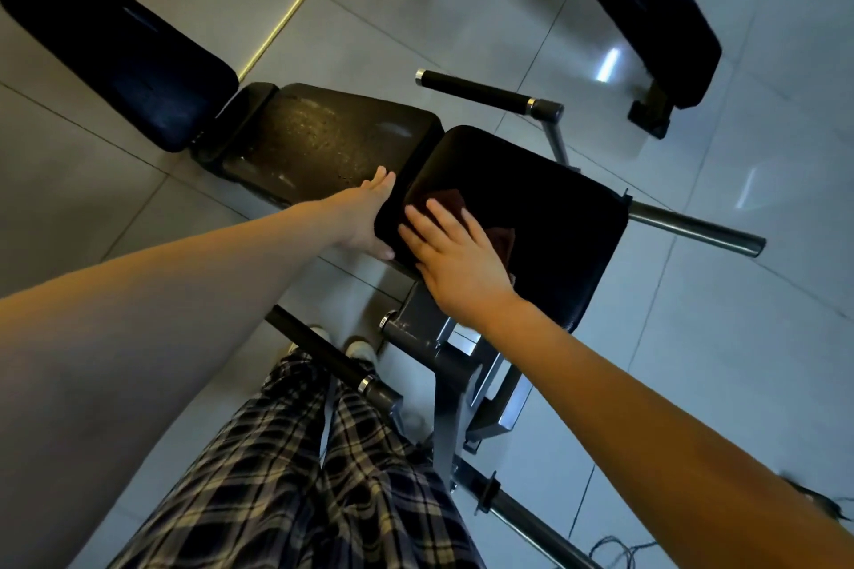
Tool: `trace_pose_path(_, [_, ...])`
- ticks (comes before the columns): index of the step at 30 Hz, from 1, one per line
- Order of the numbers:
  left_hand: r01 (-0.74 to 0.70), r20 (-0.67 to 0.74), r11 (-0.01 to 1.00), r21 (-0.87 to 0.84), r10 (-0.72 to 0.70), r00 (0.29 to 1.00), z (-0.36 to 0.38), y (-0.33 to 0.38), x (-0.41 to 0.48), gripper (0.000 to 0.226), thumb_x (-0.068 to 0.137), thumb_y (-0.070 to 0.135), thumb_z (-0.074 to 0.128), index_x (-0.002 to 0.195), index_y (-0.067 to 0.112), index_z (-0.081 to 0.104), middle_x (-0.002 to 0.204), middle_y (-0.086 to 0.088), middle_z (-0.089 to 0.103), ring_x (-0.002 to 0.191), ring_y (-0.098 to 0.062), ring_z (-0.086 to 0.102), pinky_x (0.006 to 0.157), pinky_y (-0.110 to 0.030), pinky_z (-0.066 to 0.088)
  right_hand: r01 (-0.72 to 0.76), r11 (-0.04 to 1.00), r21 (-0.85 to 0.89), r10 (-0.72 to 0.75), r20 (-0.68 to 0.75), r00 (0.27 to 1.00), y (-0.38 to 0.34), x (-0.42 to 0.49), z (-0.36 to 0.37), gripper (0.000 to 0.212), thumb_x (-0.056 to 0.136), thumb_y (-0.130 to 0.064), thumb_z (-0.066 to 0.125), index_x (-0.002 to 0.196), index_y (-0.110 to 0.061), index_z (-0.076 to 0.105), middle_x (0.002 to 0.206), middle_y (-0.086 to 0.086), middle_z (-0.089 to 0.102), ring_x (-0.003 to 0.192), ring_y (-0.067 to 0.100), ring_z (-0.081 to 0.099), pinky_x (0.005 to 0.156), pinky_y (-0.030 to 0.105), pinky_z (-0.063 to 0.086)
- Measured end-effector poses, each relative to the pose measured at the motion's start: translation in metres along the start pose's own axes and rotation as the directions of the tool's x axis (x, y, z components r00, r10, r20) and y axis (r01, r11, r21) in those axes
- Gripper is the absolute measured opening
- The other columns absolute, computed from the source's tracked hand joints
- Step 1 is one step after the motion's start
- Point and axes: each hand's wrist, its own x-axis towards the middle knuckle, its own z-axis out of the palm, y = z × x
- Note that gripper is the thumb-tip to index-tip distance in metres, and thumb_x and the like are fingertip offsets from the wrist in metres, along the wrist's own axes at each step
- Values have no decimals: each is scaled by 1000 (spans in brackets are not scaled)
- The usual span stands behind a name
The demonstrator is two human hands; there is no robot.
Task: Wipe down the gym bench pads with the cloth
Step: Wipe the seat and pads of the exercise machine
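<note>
Standing at near end of gym bench (416, 328), looking down. Pressing small dark-brown cloth (503, 239) flat onto glossy black cushioned seat pad (550, 217) w/ right hand (455, 256): fingers straight & spread, palm down, gripping nothing, just bearing on fabric at pad's near-left corner. Bracing same pad's left edge w/ left hand (365, 217): likewise flat, fingers straight along the side, thumb by near edge, touching, not curled round anything. Coming move, prob.: sweep away from that corner, toward the bare bulk of the pad to right of & beyond the cloth. After that, along bench's long axis, diagonal from here up-left: first worn, scuffed black middle pad (323, 139), just beside left hand; then long dark-blue back pad (115, 46), well apart at far left. Nearer to both by left hand, yet cloth under right, so likely a reach across body or a step along tiled floor (693, 337). Judged early in job: near pad in hand, middle pad dusty-looking, approx. two pads to go. Worth watching: cloth slipping or bunching on slick surface under a flat palm w/o any pinch.
</note>
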Motion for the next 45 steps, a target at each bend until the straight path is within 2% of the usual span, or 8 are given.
trace_pose_path(5, [-14, 4, 1000, -28, 15, 1000, 4, -7, 0, 121, 79, 29, 80, 153, 11, -13, 162, -8, -19, 150, -25, -5, 122, -39, 10, 37, 998, -54, -39, -32, 999, 13, -33, 14, 63, 82, -32, 69, 140, -23, 46, 150, 0, 40, 139, 24, 36, 111, 45, 23])
trace_pose_path(10, [-17, 11, 999, -40, 18, 1000, 3, -8, 2, 121, 79, 28, 80, 154, 10, -12, 162, -9, -17, 150, -26, -2, 122, -37, 13, -30, 999, 39, 29, 41, 999, 6, 39, -9, 53, 102, -34, 32, 152, -27, 16, 161, -5, 8, 148, 18, 1, 118, 42, -1])
trace_pose_path(14, [1, -1, 999, -45, -1, 1000, -2, -4, 2, 122, 77, 28, 82, 154, 8, -11, 163, -10, -13, 149, -27, 12, 119, -36, 22, -150, 985, 89, 147, 37, 988, -1, 66, -13, 51, 103, -34, 26, 152, -27, 16, 161, -5, 7, 148, 17, -2, 118, 42, -3])
trace_pose_path(17, [-2, 0, 998, -63, 2, 1000, -3, -1, 1, 120, 78, 28, 81, 154, 8, -10, 163, -10, -14, 150, -28, 8, 119, -36, 19, -104, 991, 78, 103, 19, 994, -8, 37, -5, 54, 100, -32, 35, 151, -24, 21, 161, -4, 10, 148, 19, 1, 118, 42, -2])
trace_pose_path(21, [-1, 15, 998, -62, 2, 1000, -1, -1, 0, 123, 78, 30, 81, 153, 8, -14, 162, -10, -18, 150, -25, -3, 121, -37, 12, 13, 1000, 21, -13, -26, 1000, -6, -22, 15, 61, 84, -27, 64, 141, -20, 45, 151, 1, 37, 141, 24, 31, 113, 45, 17])
trace_pose_path(26, [13, 35, 999, -44, -11, 999, 1, -1, 2, 125, 78, 33, 81, 153, 8, -16, 161, -10, -21, 150, -26, -7, 122, -39, 11, 60, 998, 26, -59, -7, 998, 11, -1, 8, 61, 88, -22, 59, 145, -21, 38, 155, 1, 30, 144, 23, 24, 115, 42, 11])
trace_pose_path(35, [22, 35, 1000, 12, -22, 999, -4, 2, 2, 126, 78, 42, 79, 154, 8, -15, 162, -10, -18, 151, -27, 1, 120, -38, 14, -349, 921, 174, 356, -6, 935, 49, 99, -19, 50, 102, -23, 29, 151, -20, 22, 161, -3, 9, 148, 18, -1, 120, 42, 2])
trace_pose_path(45, [-42, 60, 934, 356, 22, 998, -14, 29, 3, 120, 84, 46, 72, 152, 9, -20, 157, -20, -27, 149, -38, -3, 121, -48, 16, -362, 915, 180, 372, -19, 928, -9, -42, 5, 62, 95, -15, 47, 151, -17, 20, 160, 3, 12, 147, 21, -4, 116, 41, -4])
